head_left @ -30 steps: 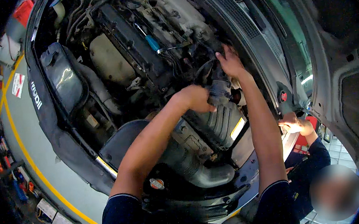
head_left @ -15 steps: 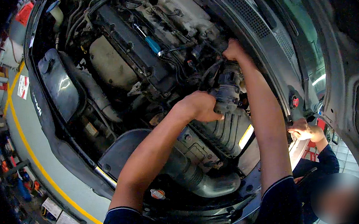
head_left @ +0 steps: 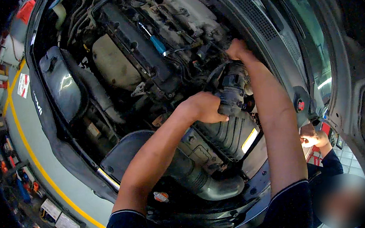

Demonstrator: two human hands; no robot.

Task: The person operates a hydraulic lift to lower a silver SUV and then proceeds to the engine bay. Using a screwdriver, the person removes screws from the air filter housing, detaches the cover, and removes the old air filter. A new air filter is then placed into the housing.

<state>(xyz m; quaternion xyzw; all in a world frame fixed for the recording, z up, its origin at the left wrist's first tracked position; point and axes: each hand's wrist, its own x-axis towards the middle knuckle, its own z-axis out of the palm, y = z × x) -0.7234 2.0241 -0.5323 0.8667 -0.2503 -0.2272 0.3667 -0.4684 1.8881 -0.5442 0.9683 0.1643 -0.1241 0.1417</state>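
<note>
My left hand (head_left: 206, 107) curls against a dark ribbed intake fitting (head_left: 231, 90) beside the black air filter housing (head_left: 230, 133). Its thumb points toward the housing, and the fingertips are hidden behind the fitting. Farther in, my right hand (head_left: 238, 50) reaches down at the rear of the engine, near the grey metal intake manifold (head_left: 190, 7). The fingers there look curled, but their tips and whatever they hold are out of sight. A screwdriver with a teal handle (head_left: 157, 44) lies on the engine, left of my right hand.
Another person's hand (head_left: 314, 138) is by the fender at the right, beside a bright light. The raised hood (head_left: 351, 56) borders the right side. A wide air duct (head_left: 217, 189) and an orange-marked cap (head_left: 161, 197) lie nearer me. Tools and boxes (head_left: 57, 216) stand at lower left.
My right forearm has swung a little to the right, while that hand stays deep at the engine's rear. My left hand keeps its place. The whole view has shifted slightly.
</note>
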